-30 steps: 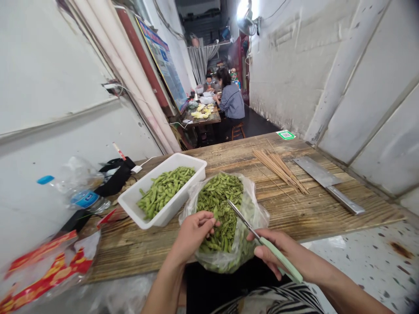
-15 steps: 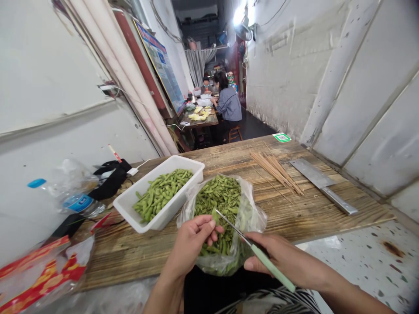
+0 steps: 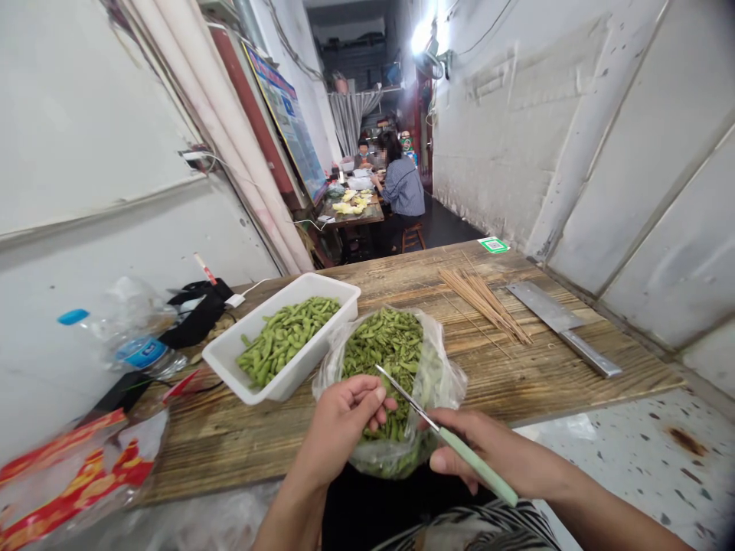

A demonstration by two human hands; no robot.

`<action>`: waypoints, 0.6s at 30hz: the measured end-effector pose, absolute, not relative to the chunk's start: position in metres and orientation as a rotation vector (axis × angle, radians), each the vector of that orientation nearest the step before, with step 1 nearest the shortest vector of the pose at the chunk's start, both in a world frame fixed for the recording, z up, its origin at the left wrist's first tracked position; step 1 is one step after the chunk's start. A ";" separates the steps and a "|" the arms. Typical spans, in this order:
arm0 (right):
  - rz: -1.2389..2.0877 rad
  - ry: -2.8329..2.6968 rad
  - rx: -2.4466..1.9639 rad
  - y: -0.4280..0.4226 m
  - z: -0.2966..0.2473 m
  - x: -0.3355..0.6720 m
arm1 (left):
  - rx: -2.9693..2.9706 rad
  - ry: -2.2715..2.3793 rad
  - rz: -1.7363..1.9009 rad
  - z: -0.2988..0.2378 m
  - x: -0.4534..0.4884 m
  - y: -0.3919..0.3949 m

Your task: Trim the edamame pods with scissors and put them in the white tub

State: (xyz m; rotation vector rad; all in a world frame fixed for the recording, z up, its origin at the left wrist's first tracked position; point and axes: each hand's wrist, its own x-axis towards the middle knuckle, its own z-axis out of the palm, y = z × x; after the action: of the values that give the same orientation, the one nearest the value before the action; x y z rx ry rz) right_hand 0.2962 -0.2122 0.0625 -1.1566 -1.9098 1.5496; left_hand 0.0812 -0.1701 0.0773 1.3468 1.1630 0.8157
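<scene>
My right hand (image 3: 488, 451) is wrapped round scissors (image 3: 453, 448) with pale green handles. Their blades look together, pointing up and left over the clear plastic bag (image 3: 445, 383). Edamame pods (image 3: 384, 340) fill this bag, which stands at the table's front edge. Just left of the blade tips, my left hand (image 3: 347, 417) is closed in a pinch over the bag's near side. Whatever lies between its fingertips is hidden. A white plastic tub (image 3: 287, 390) holding more edamame pods (image 3: 287, 337) sits to the left of the bag.
On the wooden table (image 3: 230, 451), thin wooden skewers (image 3: 485, 306) and a cleaver (image 3: 563, 325) lie to the right. A water bottle (image 3: 141, 352) and a red-printed plastic package (image 3: 92, 474) are on the left. Two people sit at a table (image 3: 359, 218) further back.
The green pod that showed at my left fingertips is out of sight. My left hand stays pinched beside the scissors, and both hands have barely moved.
</scene>
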 end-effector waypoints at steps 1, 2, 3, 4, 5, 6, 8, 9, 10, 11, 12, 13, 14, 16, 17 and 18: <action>1.651 -1.846 -1.106 -0.213 0.061 0.297 | 1.338 1.147 0.816 0.077 0.081 -0.170; 1.730 -1.782 -1.061 -0.213 0.059 0.297 | 1.330 1.132 0.813 0.077 0.081 -0.171; 1.784 -1.724 -1.030 -0.214 0.058 0.297 | 1.324 1.120 0.808 0.077 0.081 -0.171; 1.820 -1.676 -1.010 -0.214 0.058 0.297 | 1.317 1.112 0.803 0.077 0.081 -0.172; 1.849 -1.635 -0.998 -0.215 0.058 0.297 | 1.308 1.106 0.797 0.078 0.080 -0.173; 1.872 -1.603 -0.988 -0.215 0.058 0.296 | 1.300 1.101 0.791 0.078 0.080 -0.173; 1.879 -1.586 -0.988 -0.215 0.060 0.295 | 1.287 1.087 0.774 0.079 0.080 -0.174; 1.872 -1.584 -0.996 -0.215 0.061 0.294 | 1.278 1.078 0.766 0.080 0.081 -0.175; 1.866 -1.575 -1.010 -0.215 0.062 0.293 | 1.263 1.070 0.764 0.080 0.082 -0.175; 1.867 -1.557 -1.029 -0.214 0.061 0.292 | 1.239 1.067 0.770 0.081 0.083 -0.175; 1.875 -1.534 -1.050 -0.214 0.061 0.291 | 1.209 1.071 0.784 0.081 0.085 -0.174; 1.885 -1.507 -1.070 -0.214 0.059 0.290 | 1.179 1.081 0.805 0.080 0.086 -0.174; 1.892 -1.481 -1.084 -0.213 0.057 0.289 | 1.158 1.095 0.825 0.080 0.088 -0.174; 1.885 -1.455 -1.093 -0.212 0.054 0.289 | 1.161 1.134 0.869 0.076 0.090 -0.173; 1.868 -1.451 -1.092 -0.211 0.052 0.289 | 1.179 1.161 0.899 0.073 0.090 -0.172; 1.846 -1.451 -1.091 -0.211 0.051 0.290 | 1.196 1.196 0.939 0.071 0.090 -0.171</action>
State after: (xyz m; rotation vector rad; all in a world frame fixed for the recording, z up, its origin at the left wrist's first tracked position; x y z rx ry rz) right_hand 0.2898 -0.2107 0.0513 -1.0914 -1.4507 1.8456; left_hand 0.0904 -0.1713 0.0706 1.1962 1.1962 0.9392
